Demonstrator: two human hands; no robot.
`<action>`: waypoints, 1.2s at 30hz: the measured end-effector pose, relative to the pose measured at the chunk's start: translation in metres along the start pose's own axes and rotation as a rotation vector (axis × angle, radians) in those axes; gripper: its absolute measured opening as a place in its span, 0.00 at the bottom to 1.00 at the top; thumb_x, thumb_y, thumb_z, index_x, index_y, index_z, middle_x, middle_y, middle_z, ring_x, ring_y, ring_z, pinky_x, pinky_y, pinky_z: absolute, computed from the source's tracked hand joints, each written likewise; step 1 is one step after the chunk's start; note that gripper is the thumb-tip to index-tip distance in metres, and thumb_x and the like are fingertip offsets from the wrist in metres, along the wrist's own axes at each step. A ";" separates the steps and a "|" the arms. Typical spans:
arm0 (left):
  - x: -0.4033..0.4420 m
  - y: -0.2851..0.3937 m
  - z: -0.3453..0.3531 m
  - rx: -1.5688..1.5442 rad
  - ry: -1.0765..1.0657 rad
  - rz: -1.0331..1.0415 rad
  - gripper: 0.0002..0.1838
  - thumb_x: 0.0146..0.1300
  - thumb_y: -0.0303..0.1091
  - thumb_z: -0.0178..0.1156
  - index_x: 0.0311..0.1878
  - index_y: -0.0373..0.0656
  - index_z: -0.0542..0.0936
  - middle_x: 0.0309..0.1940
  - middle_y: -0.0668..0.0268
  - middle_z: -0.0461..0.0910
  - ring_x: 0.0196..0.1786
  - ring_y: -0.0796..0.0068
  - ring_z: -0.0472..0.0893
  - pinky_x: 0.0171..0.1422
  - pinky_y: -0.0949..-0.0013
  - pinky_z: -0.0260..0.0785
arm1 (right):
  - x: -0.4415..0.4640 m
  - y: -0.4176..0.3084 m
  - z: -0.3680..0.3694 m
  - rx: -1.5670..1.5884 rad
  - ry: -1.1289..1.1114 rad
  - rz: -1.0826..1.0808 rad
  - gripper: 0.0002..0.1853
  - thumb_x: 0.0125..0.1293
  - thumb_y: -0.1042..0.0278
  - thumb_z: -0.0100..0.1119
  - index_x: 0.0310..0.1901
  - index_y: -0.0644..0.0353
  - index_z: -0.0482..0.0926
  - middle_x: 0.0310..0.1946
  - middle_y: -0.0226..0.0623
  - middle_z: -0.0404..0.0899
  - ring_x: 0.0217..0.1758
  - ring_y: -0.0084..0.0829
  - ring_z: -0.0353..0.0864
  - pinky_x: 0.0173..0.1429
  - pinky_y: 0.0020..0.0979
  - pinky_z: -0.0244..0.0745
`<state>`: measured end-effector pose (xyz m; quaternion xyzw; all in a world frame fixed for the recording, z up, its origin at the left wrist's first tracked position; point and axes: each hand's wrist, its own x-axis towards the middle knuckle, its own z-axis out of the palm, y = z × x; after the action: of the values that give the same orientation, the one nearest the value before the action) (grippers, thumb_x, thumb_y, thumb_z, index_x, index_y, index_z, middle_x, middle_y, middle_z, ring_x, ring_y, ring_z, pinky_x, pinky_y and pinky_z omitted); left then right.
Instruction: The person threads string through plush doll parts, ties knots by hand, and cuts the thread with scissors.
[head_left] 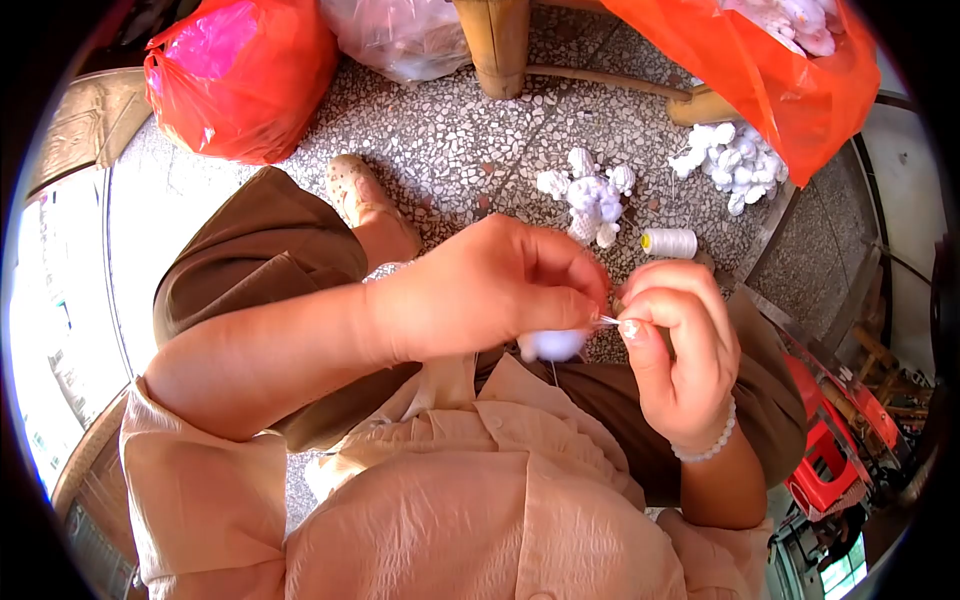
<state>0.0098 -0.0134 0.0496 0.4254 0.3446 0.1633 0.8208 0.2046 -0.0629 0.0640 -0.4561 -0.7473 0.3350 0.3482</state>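
Observation:
My left hand (480, 290) is closed, thumb and fingers pinching a thin white thread (607, 320). Opposite it, my right hand (685, 345), with a white bead bracelet (708, 448) at the wrist, pinches the same thread, so a short stretch shows between the fingertips. Just beneath my left fingers is a blurred, pale rounded piece (558, 345), partly hidden; a fine strand runs down from it. Beyond the hands, a spool of white thread (670, 243) lies on its side on the floor. Near it sits a white lumpy fabric piece (595, 195) with several rounded knobs.
A heap of white knobbly pieces (735, 160) lies beside an orange-red bag (800, 100) holding more white pieces. A red bag (245, 80) and a clear bag (400, 35) stand near a bamboo leg (493, 45). At right is a red plastic stool (825, 460).

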 end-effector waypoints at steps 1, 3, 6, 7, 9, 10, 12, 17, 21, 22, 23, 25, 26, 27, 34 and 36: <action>0.001 -0.006 0.005 0.311 0.123 0.336 0.06 0.52 0.23 0.59 0.35 0.37 0.78 0.38 0.57 0.77 0.45 0.65 0.77 0.49 0.69 0.69 | 0.000 0.002 0.001 0.042 0.006 0.015 0.02 0.59 0.78 0.54 0.32 0.66 0.72 0.35 0.42 0.74 0.34 0.37 0.75 0.38 0.32 0.71; 0.006 -0.005 0.001 0.769 0.273 0.731 0.10 0.43 0.23 0.61 0.32 0.41 0.77 0.42 0.57 0.73 0.49 0.60 0.74 0.49 0.65 0.67 | 0.001 0.005 0.004 0.147 0.012 0.059 0.02 0.61 0.77 0.52 0.33 0.66 0.71 0.37 0.43 0.73 0.37 0.36 0.74 0.41 0.31 0.70; 0.010 -0.003 -0.006 1.176 0.214 1.219 0.12 0.40 0.25 0.62 0.33 0.44 0.78 0.42 0.64 0.74 0.46 0.66 0.75 0.42 0.64 0.67 | -0.002 -0.002 0.003 0.367 -0.009 0.320 0.04 0.65 0.74 0.49 0.34 0.65 0.70 0.40 0.42 0.73 0.40 0.30 0.73 0.44 0.27 0.68; 0.012 -0.007 -0.004 1.305 0.239 1.405 0.11 0.40 0.26 0.62 0.32 0.46 0.78 0.42 0.68 0.74 0.45 0.69 0.75 0.40 0.65 0.66 | -0.003 -0.002 0.005 0.466 -0.008 0.349 0.05 0.66 0.74 0.48 0.34 0.65 0.70 0.40 0.41 0.73 0.40 0.28 0.72 0.45 0.27 0.68; 0.015 -0.013 -0.002 1.409 0.272 1.567 0.10 0.41 0.27 0.62 0.32 0.48 0.79 0.42 0.73 0.75 0.44 0.74 0.74 0.38 0.66 0.66 | -0.005 0.000 0.008 0.663 -0.008 0.404 0.06 0.68 0.73 0.47 0.35 0.65 0.70 0.41 0.39 0.73 0.41 0.25 0.71 0.46 0.25 0.67; 0.016 -0.014 -0.002 1.434 0.279 1.596 0.10 0.41 0.27 0.62 0.31 0.47 0.80 0.41 0.74 0.75 0.45 0.76 0.74 0.37 0.66 0.66 | -0.006 -0.001 0.008 0.722 -0.023 0.438 0.07 0.69 0.72 0.45 0.36 0.66 0.70 0.41 0.35 0.73 0.43 0.22 0.70 0.47 0.24 0.66; 0.017 -0.011 -0.006 1.507 0.245 1.583 0.09 0.42 0.28 0.63 0.31 0.45 0.80 0.41 0.73 0.75 0.45 0.78 0.74 0.37 0.67 0.65 | -0.009 -0.001 0.007 0.723 -0.055 0.509 0.06 0.70 0.73 0.44 0.37 0.66 0.69 0.39 0.34 0.73 0.40 0.21 0.71 0.45 0.23 0.67; 0.015 -0.011 -0.001 1.379 0.182 1.518 0.09 0.40 0.29 0.63 0.30 0.41 0.80 0.36 0.71 0.75 0.40 0.75 0.73 0.36 0.69 0.65 | -0.008 -0.010 0.007 0.949 -0.075 0.762 0.05 0.70 0.75 0.42 0.40 0.66 0.68 0.35 0.33 0.72 0.32 0.19 0.73 0.39 0.21 0.71; 0.013 -0.012 -0.003 1.359 0.126 1.502 0.09 0.40 0.29 0.64 0.28 0.40 0.79 0.34 0.69 0.75 0.37 0.73 0.74 0.36 0.69 0.65 | -0.009 -0.007 0.009 0.859 -0.103 0.707 0.05 0.70 0.76 0.42 0.40 0.67 0.68 0.34 0.34 0.72 0.30 0.19 0.73 0.37 0.22 0.73; 0.013 -0.010 -0.005 1.381 0.095 1.497 0.08 0.43 0.30 0.66 0.29 0.41 0.80 0.35 0.70 0.76 0.36 0.74 0.74 0.35 0.71 0.64 | -0.011 -0.006 0.011 0.819 -0.085 0.655 0.04 0.69 0.77 0.43 0.40 0.67 0.68 0.34 0.34 0.72 0.30 0.19 0.73 0.36 0.22 0.73; 0.013 -0.006 -0.006 1.337 0.082 1.445 0.08 0.43 0.30 0.67 0.28 0.41 0.80 0.35 0.69 0.76 0.36 0.73 0.74 0.35 0.70 0.64 | -0.012 -0.004 0.013 0.778 -0.066 0.605 0.03 0.68 0.78 0.44 0.39 0.67 0.68 0.34 0.35 0.71 0.30 0.20 0.74 0.36 0.23 0.73; 0.012 0.000 -0.006 1.249 0.057 1.340 0.09 0.41 0.29 0.68 0.27 0.41 0.79 0.35 0.66 0.75 0.35 0.71 0.74 0.35 0.69 0.65 | -0.015 -0.002 0.017 0.644 0.011 0.464 0.02 0.66 0.79 0.46 0.38 0.68 0.68 0.35 0.37 0.71 0.30 0.21 0.74 0.35 0.24 0.73; 0.012 -0.002 -0.005 1.193 0.092 1.271 0.09 0.40 0.28 0.68 0.27 0.41 0.79 0.34 0.66 0.75 0.35 0.70 0.74 0.35 0.69 0.65 | -0.014 -0.003 0.017 0.545 0.015 0.430 0.01 0.65 0.80 0.47 0.37 0.68 0.68 0.35 0.38 0.71 0.30 0.22 0.74 0.34 0.24 0.73; 0.011 -0.006 -0.003 1.137 0.126 1.201 0.09 0.39 0.27 0.68 0.27 0.41 0.79 0.34 0.65 0.74 0.35 0.69 0.74 0.35 0.68 0.65 | -0.012 -0.004 0.016 0.447 0.019 0.395 0.01 0.64 0.81 0.48 0.37 0.68 0.68 0.35 0.39 0.71 0.30 0.23 0.74 0.34 0.24 0.72; -0.003 -0.007 0.013 0.559 0.214 0.511 0.06 0.47 0.22 0.65 0.30 0.38 0.79 0.32 0.66 0.72 0.37 0.74 0.73 0.39 0.72 0.66 | -0.008 -0.011 0.017 0.077 0.105 0.229 0.04 0.59 0.84 0.51 0.36 0.68 0.70 0.35 0.43 0.71 0.29 0.33 0.74 0.33 0.28 0.72; -0.006 -0.002 0.012 0.360 0.159 0.220 0.04 0.55 0.24 0.62 0.34 0.37 0.79 0.35 0.68 0.73 0.38 0.82 0.72 0.43 0.76 0.66 | -0.008 -0.011 0.017 0.002 0.136 0.177 0.04 0.59 0.83 0.53 0.36 0.67 0.71 0.36 0.43 0.73 0.31 0.34 0.75 0.34 0.28 0.72</action>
<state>0.0141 -0.0252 0.0555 0.5859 0.3834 0.2204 0.6790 0.1880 -0.0770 0.0627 -0.5417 -0.6783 0.3335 0.3677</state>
